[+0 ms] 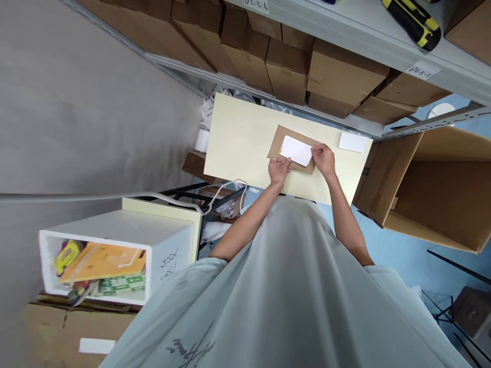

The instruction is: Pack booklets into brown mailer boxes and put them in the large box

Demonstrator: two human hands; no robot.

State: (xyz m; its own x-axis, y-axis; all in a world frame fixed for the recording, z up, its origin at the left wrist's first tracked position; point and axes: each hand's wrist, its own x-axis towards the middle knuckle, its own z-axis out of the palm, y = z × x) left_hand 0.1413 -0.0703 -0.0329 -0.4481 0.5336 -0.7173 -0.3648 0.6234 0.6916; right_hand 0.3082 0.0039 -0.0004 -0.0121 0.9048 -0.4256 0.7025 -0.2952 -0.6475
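A flat brown cardboard piece [274, 146] lies tilted on the cream tabletop [245, 138]. On top of it is a white rectangular label or card [296, 150] with a small yellow mark at its left end. My left hand [280, 169] pinches the card's lower edge, its fingers closed over the front edge of the cardboard. At the card's right end, my right hand [324, 157] has its fingertips pressed together on the upper right corner. A stack of white paper or a white box [352, 142] sits at the table's right end.
Brown boxes [341, 74] fill the shelf behind the table. A large open carton [441, 189] stands at the right. On the left are a white bin [169, 255] with colourful packets and a white cable [169, 199]. A yellow-black tool [414, 23] lies on the upper shelf.
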